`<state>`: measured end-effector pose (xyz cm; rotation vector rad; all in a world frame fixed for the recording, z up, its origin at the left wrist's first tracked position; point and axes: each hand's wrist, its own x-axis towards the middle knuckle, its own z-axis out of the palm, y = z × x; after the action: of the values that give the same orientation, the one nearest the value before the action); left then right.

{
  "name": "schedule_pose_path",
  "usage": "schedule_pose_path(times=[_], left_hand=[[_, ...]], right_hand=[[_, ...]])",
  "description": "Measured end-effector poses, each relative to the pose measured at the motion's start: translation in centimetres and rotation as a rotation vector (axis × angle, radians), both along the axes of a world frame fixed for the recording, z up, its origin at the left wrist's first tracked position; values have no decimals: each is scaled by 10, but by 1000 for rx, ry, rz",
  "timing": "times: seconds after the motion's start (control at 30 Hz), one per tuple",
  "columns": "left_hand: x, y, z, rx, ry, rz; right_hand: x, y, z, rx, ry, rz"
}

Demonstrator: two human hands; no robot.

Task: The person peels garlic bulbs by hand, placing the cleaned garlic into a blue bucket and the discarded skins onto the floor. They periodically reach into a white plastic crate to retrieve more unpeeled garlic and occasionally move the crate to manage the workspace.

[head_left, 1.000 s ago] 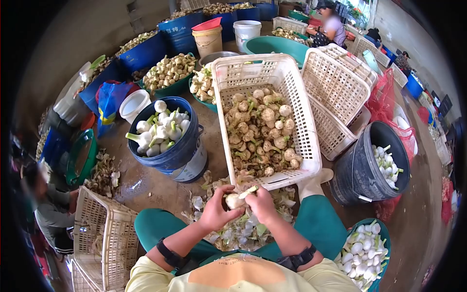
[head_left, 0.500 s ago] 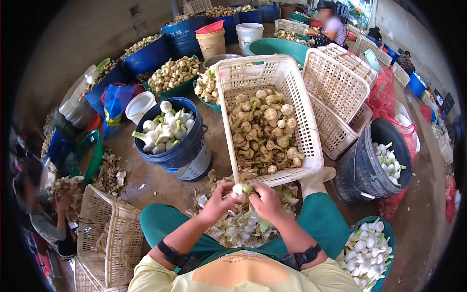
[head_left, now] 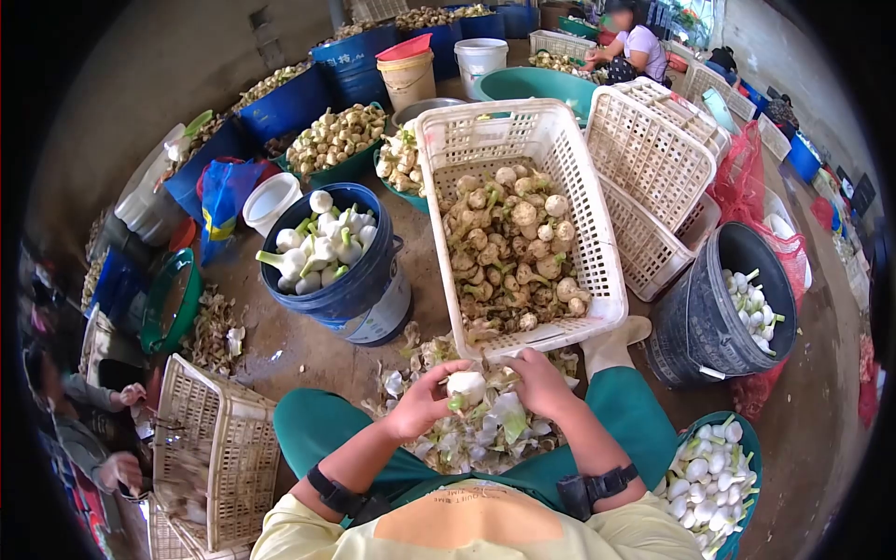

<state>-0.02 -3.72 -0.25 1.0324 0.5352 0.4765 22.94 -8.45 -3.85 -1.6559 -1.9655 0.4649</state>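
Note:
A white garlic bulb with a green stem end is held in the curled fingers of my left hand, above the heap of peelings between my knees. Just right of the bulb, my right hand has its fingers bent; its fingertips are partly hidden, so whether it holds a scrap cannot be made out. Beyond both hands, a tilted white crate contains brownish, unpeeled bulbs.
A blue bucket of white bulbs stands left, a black bucket right. A green basin of bulbs is by my right knee. Stacked crates stand behind. Co-workers sit at the far left and upper right.
The bulb has turned, its green end now toward my left palm. My right hand has moved off it to the right. The left co-worker's hands have shifted.

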Motion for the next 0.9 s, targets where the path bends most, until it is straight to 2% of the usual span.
schedule_pose_path(times=[0.03, 0.07, 0.1, 0.13, 0.17, 0.27, 0.33, 0.4, 0.47, 0.53, 0.6, 0.73, 0.8, 0.83, 0.9], left_hand=[[3, -1, 2, 48, 0, 80], [6, -3, 2, 92, 2, 161], [9, -4, -4, 143, -46, 256], [9, -4, -6, 140, -44, 254], [8, -3, -7, 130, -28, 237], [-3, 2, -10, 157, 12, 169], [-8, 2, 0, -151, -46, -37], [-3, -1, 10, -208, -87, -34], [2, 0, 14, -476, -165, -40], [3, -3, 10, -420, -147, -22], [0, -1, 16, -226, -25, -107], [-4, 4, 12, -101, -59, -106], [-1, 3, 8, -78, -48, -51], [0, 4, 1, -51, -8, 36], [1, 6, -11, -35, 87, 138]], right_hand=[[-5, 3, 15, 65, 199, 23], [-10, 5, 32, 59, 200, 23], [-16, 4, 47, 15, 349, 70], [-21, 5, 54, -25, 498, 116], [-24, 9, 52, 131, 408, 139], [-21, 18, 59, 170, 269, 161], [-23, 20, 60, 168, 240, 126], [-25, 21, 64, 164, 208, 93], [-29, 21, 69, 262, 220, 117], [-24, 25, 66, 288, 155, 59], [-16, 25, 58, 311, 85, 0], [4, 22, 26, 178, -108, -53], [6, 16, 20, 68, -20, 52], [-3, 16, 33, -1, 201, 110], [-25, 10, 52, 83, 221, 158]])
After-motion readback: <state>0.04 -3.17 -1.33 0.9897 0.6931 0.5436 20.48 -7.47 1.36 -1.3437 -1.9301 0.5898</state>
